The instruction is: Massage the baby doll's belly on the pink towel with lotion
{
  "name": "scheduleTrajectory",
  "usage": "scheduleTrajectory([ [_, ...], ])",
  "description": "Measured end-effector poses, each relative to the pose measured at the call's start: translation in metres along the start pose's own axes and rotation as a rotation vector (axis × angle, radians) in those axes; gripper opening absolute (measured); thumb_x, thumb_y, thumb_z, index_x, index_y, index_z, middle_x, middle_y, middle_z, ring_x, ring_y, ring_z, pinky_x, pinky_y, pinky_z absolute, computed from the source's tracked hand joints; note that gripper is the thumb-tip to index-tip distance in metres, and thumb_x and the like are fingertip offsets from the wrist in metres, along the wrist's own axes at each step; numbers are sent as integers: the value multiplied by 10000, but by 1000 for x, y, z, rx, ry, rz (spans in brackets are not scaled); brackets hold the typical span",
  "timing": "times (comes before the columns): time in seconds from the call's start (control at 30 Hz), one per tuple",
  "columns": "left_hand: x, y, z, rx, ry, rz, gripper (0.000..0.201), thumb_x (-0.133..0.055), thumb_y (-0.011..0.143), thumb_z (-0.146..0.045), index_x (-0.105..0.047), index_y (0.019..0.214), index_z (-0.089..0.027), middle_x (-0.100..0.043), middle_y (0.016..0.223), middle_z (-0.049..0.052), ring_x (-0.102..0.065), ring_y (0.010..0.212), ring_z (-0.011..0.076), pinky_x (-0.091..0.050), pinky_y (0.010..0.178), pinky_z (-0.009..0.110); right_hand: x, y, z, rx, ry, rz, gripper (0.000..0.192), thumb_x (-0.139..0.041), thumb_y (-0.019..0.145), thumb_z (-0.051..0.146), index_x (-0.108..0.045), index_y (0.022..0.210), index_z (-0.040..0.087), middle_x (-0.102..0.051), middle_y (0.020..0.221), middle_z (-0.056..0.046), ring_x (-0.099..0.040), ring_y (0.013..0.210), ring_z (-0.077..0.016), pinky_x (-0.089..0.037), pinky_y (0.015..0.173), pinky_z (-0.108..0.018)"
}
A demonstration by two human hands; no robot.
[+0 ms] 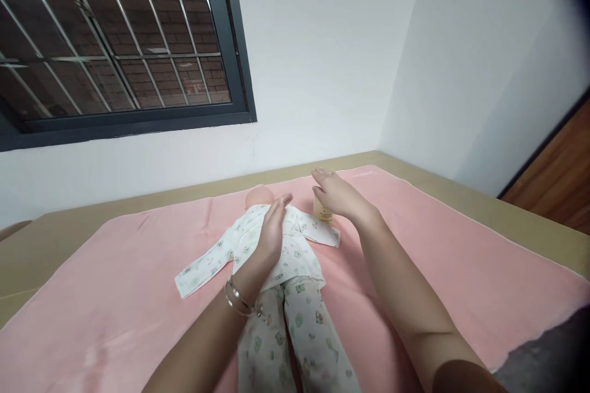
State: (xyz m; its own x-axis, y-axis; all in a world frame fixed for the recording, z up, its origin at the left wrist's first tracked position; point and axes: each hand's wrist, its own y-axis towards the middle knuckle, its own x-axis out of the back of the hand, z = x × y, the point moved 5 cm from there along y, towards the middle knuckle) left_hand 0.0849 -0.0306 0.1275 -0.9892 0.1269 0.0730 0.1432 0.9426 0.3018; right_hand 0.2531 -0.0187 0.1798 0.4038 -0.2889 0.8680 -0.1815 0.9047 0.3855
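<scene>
Spread near: pink cloth [138,301]. Centred on it: doll [297,261], dressed in white with small green and dark prints. Over its chest: left hand [275,224], flat, gripping nothing. Farther right: right hand [340,193] at yellow bottle [323,215], cannot tell whether gripping; dark lettering too small to read.

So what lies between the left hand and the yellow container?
Between the left hand and the yellow container, the head view shows part of the white printed top, including its sleeve, plus a little pink sheet.
</scene>
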Motion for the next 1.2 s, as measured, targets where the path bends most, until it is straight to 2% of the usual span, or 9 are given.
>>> scheduleTrajectory([
  [0.1, -36, 29, -2, 363, -581, 131, 564, -237, 951, -498, -531, 1286, -151, -544, 1351, 174, -515, 1271, 248, -490, 1002, 400, -3, 2, -14, -57, -34, 57, 531, -331, 875, 43, -382, 1403, 12, -340, 1485, -200, -293, 1402, -270, -218, 1158, -430],
  [0.2, -52, 58, 3, 544, -935, 77, 642, -254, 939, -488, -390, 1392, -53, -426, 1433, 245, -447, 1331, 267, -537, 918, 359, -7, 4, -24, -99, 1, 81, 526, -320, 857, 23, -422, 1372, 39, -427, 1430, -192, -386, 1347, -250, -307, 1102, -364],
  [0.37, -63, 81, 14, 650, -1044, 0, 700, -232, 931, -518, -287, 1451, -52, -322, 1498, 241, -359, 1386, 294, -566, 827, 338, -13, 10, -35, -152, -11, 101, 479, -359, 853, 54, -483, 1314, 89, -522, 1346, -170, -490, 1254, -232, -388, 992, -294],
  [0.5, -72, 86, 16, 659, -1067, 23, 708, -225, 931, -525, -277, 1449, -45, -393, 1444, 261, -478, 1291, 298, -578, 762, 341, -16, 13, -28, -130, -170, 76, 400, -382, 842, 63, -535, 1211, 76, -599, 1222, -182, -585, 1101, -247, -415, 916, -307],
  [0.6, -74, 83, 18, 663, -1051, 44, 683, -241, 939, -502, -273, 1445, -44, -422, 1416, 263, -546, 1217, 284, -575, 755, 326, -18, 14, -21, -100, -257, 58, 386, -406, 821, 53, -536, 1185, 54, -612, 1178, -200, -587, 1086, -261, -362, 986, -360],
  [0.73, -57, 61, 24, 762, -991, 73, 647, -290, 930, -490, -315, 1420, -68, -418, 1410, 274, -553, 1208, 313, -567, 794, 392, -19, 14, -18, -99, -311, 44, 372, -428, 822, 70, -535, 1178, 63, -617, 1166, -207, -580, 1107, -267, -332, 1002, -386],
  [1.0, 16, -8, 11, 844, -984, -27, 502, -365, 929, -398, -429, 1329, -102, -549, 1307, 218, -561, 1207, 321, -542, 871, 431, -12, 12, -2, -175, -192, -133, 362, -319, 905, 140, -610, 1118, 111, -694, 999, -144, -646, 946, -269, -405, 931, -412],
  [1.1, 26, -27, -5, 863, -957, -33, 480, -383, 929, -370, -453, 1311, -89, -577, 1269, 205, -573, 1188, 319, -532, 890, 418, -14, 0, 32, -14, 7, -264, 401, -311, 947, 198, -564, 1250, 128, -658, 1168, -113, -619, 1064, -237, -341, 1069, -419],
  [1.2, 29, -43, -30, 832, -979, 2, 473, -380, 935, -372, -474, 1291, -74, -598, 1228, 198, -609, 1129, 288, -523, 898, 386, -26, -20, 77, 293, 176, -237, 431, -327, 976, 272, -471, 1362, 145, -498, 1398, -93, -449, 1308, -207, -299, 1135, -400],
])
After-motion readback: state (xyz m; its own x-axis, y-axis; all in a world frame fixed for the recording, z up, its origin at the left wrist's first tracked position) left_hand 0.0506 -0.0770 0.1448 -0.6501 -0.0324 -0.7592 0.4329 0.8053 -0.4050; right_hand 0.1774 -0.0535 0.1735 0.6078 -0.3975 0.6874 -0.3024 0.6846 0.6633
